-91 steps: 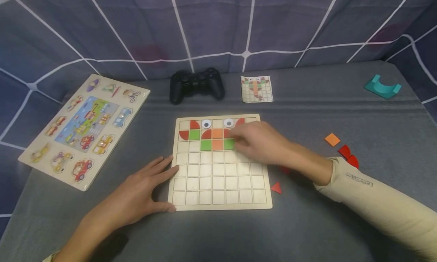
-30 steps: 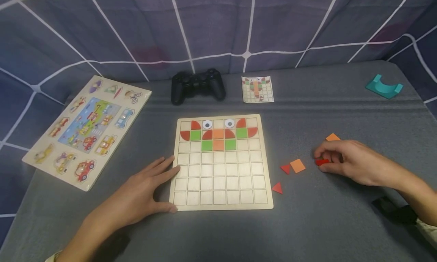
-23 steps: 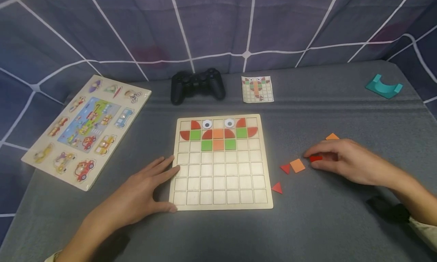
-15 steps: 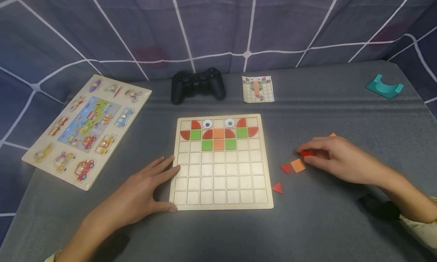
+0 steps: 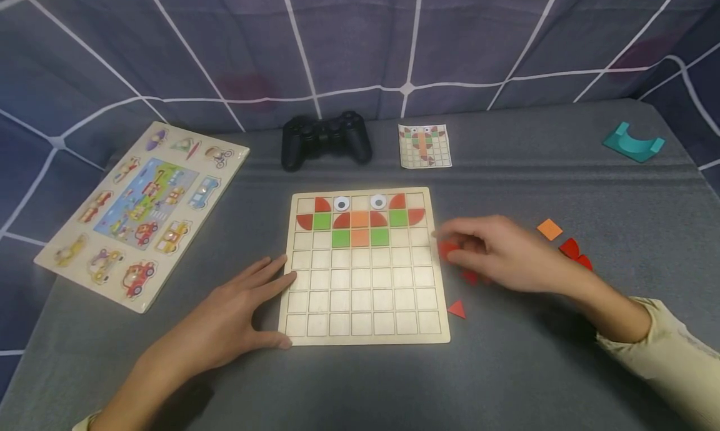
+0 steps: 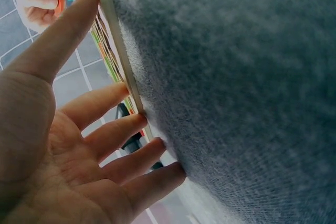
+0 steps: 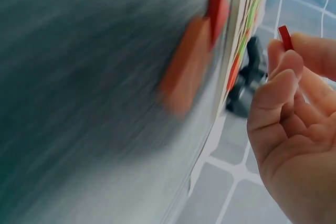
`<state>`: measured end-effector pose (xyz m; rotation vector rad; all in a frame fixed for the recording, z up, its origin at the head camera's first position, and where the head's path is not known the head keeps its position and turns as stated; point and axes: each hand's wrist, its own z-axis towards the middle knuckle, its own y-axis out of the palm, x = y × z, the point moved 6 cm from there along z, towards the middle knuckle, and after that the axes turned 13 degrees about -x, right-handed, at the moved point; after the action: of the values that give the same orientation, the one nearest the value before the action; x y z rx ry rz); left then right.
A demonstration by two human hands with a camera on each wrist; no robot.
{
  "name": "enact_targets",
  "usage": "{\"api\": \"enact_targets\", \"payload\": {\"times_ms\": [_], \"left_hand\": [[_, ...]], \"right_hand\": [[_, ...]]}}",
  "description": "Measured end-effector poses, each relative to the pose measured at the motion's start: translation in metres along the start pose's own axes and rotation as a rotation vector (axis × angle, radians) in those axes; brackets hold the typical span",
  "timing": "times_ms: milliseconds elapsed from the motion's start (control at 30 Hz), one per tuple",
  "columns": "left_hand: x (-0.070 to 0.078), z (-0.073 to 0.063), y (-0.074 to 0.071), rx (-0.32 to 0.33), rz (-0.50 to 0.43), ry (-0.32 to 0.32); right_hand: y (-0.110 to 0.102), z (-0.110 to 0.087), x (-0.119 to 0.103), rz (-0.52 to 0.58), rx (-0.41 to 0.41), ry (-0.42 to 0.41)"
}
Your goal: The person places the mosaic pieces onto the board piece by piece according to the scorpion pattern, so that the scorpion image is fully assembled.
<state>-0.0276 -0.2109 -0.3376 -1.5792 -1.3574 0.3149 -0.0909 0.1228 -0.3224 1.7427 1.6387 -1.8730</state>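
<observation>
My left hand (image 5: 227,318) has its fingers spread along the left edge of a wooden grid board (image 5: 362,297), fingertips and thumb touching the rim. Between thumb and fingers, my right hand (image 5: 503,256) pinches a small red tile (image 7: 285,37), just off the board's right edge. Red, green and orange tiles and two googly-eye pieces (image 5: 341,204) fill part of the upper rows. Under the right hand lies a red triangle (image 5: 470,277), partly covered; an orange tile (image 7: 186,69) beside it shows blurred in the right wrist view.
Another red triangle (image 5: 457,309) lies by the board's lower right. Farther right are an orange square (image 5: 549,229) and two red quarter-circles (image 5: 569,248). Behind the board sit a game controller (image 5: 326,140) and a pattern card (image 5: 424,147). A vehicle puzzle (image 5: 143,215) and a teal stand (image 5: 634,143) flank them.
My right hand left the board's upper right, where more tiles now show, picked up a red tile on the right, and has carried it leftward to the board's edge. The left hand stays put.
</observation>
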Motion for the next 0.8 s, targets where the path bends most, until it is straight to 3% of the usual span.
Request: {"api": "enact_targets", "payload": {"times_ms": [367, 500, 800], "left_hand": [[-0.002, -0.001, 0.001, 0.005, -0.001, 0.008], [-0.001, -0.001, 0.000, 0.013, 0.006, 0.020], [0.000, -0.002, -0.001, 0.013, -0.010, 0.017]], "right_hand": [[0.031, 0.055, -0.044, -0.193, -0.103, -0.095], [0.034, 0.067, -0.053, -0.170, -0.121, -0.146], [0.042, 0.096, -0.062, -0.138, -0.152, -0.158]]}}
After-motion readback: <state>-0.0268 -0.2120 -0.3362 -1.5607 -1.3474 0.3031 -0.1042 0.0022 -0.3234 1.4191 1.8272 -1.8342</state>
